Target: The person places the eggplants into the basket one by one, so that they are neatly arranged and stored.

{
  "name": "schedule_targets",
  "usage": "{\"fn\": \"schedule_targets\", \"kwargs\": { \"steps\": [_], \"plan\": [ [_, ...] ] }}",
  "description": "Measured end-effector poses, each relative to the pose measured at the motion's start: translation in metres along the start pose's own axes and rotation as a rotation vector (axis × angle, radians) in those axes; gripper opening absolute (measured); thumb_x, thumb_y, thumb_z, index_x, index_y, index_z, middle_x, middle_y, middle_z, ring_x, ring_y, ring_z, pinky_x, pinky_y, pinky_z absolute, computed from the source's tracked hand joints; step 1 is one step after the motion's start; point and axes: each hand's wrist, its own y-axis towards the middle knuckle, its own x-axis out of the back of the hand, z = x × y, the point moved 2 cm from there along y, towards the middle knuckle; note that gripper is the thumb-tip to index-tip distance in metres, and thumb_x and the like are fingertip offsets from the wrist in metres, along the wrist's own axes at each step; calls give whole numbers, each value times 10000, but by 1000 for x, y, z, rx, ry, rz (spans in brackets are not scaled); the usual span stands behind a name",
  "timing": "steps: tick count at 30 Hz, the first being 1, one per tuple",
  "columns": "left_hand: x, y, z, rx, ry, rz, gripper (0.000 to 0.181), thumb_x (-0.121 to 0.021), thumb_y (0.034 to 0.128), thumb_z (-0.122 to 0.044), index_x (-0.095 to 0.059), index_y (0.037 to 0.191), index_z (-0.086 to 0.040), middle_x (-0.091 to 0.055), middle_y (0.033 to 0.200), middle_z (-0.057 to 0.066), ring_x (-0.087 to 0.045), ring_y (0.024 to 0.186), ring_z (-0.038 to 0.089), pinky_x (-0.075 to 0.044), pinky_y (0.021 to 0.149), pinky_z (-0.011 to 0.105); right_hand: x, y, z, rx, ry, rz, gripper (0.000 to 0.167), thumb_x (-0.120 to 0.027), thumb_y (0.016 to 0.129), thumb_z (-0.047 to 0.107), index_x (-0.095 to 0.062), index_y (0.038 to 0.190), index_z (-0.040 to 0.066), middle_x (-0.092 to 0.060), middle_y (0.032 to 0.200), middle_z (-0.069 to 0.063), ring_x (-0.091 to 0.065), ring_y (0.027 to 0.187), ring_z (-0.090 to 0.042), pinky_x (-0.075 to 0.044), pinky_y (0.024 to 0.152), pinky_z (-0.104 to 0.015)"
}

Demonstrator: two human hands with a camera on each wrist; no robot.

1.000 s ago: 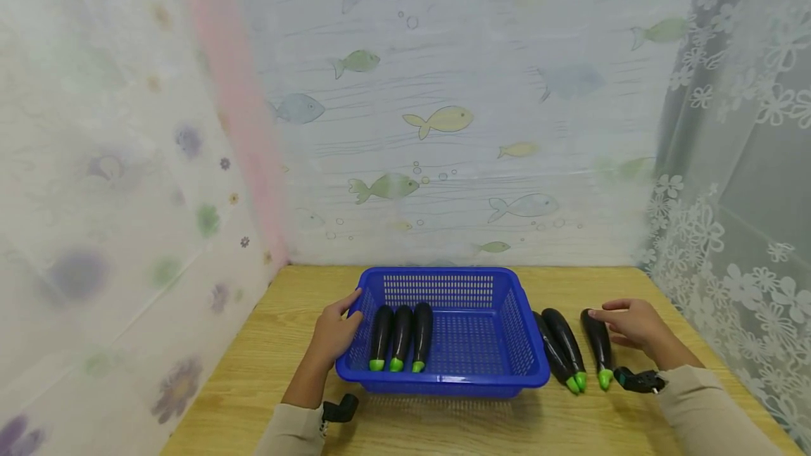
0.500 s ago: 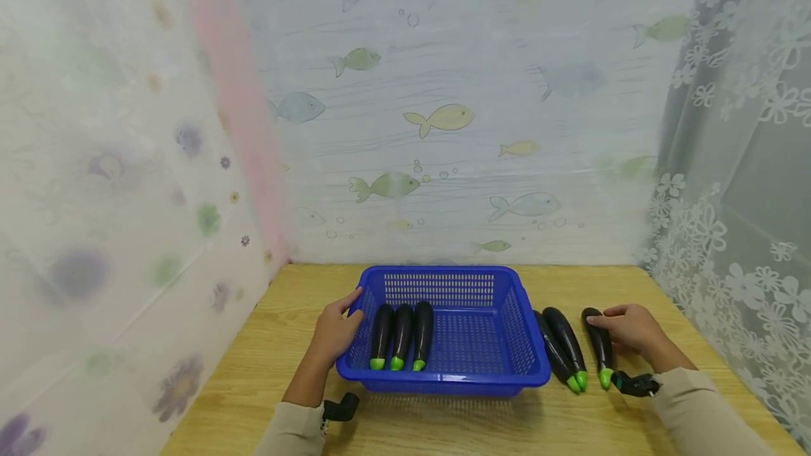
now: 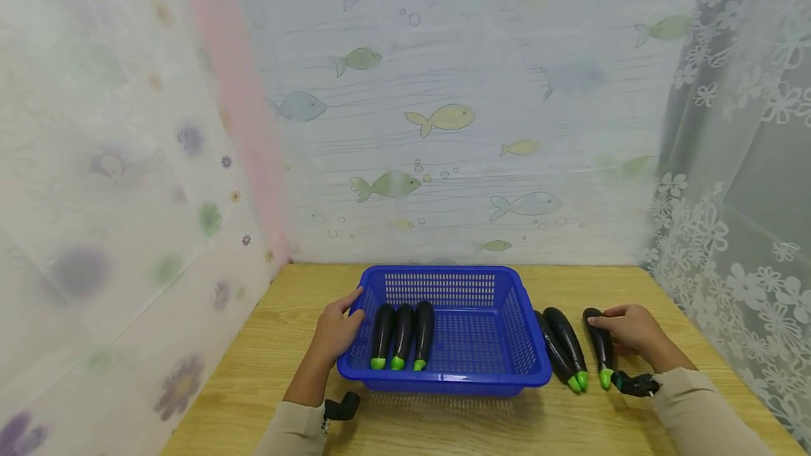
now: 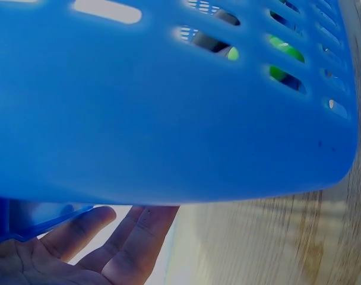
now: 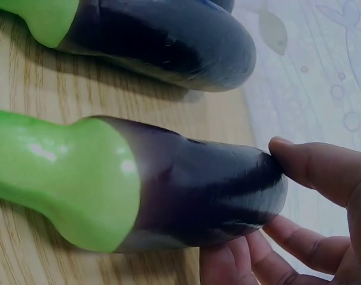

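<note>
In the head view, a blue plastic basket [image 3: 443, 377] stands on the wooden table. My left hand [image 3: 336, 333] holds its left rim, and in the left wrist view the fingers [image 4: 139, 243] lie against the basket's outer wall. Inside, three dark eggplants [image 3: 403, 336] with green caps lie side by side at the left. On the right, my right hand [image 3: 633, 333] pinches the rounded far end of another eggplant [image 5: 198, 184], which lies on the table. The right wrist view shows the thumb on one side of it and fingers on the other.
Two more eggplants [image 3: 566, 343] lie close together between the basket's right side and the held eggplant. A fish-patterned curtain [image 3: 456, 160] hangs behind the table [image 3: 253, 371], and patterned sheets close in both sides.
My right hand has shifted slightly left, and its thumb and fingers have closed around the end of the eggplant. The left hand and the basket stay in place.
</note>
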Motion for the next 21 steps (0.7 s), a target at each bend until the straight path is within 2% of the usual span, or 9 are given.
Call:
{"fn": "schedule_targets", "kwargs": {
  "steps": [4, 7, 11, 21],
  "plan": [
    [0, 0, 0, 2, -3, 2, 565, -564, 984, -202, -508, 1546, -191, -483, 1580, 174, -558, 1358, 413, -550, 995, 573, 1, -2, 3, 8, 1, 4, 809, -689, 961, 402, -438, 1417, -218, -509, 1361, -430, -706, 935, -234, -634, 755, -390],
    [0, -1, 0, 4, -3, 5, 563, -562, 987, -202, -507, 1547, -190, -478, 1582, 179, -559, 1357, 423, -555, 989, 577, 3, -3, 6, 5, 19, 12, 820, -671, 976, 415, -418, 1434, -216, -474, 1401, -435, -693, 1042, -353, -636, 790, -397],
    [0, -1, -1, 6, -6, 7, 563, -563, 987, -201, -506, 1548, -189, -473, 1586, 183, -571, 1339, 418, -566, 971, 565, 5, -6, 14, 1, 47, 17, 831, -646, 994, 421, -378, 1463, -210, -433, 1447, -437, -599, 1203, -505, -634, 833, -419],
    [0, -1, 0, -3, -9, 8, 565, -566, 988, -194, -504, 1549, -180, -474, 1583, 188, -579, 1328, 422, -566, 972, 572, 11, -8, 34, 13, 59, 21, 825, -620, 1009, 448, -372, 1489, -176, -397, 1498, -410, -503, 1318, -543, -634, 850, -401]
  ]
}}
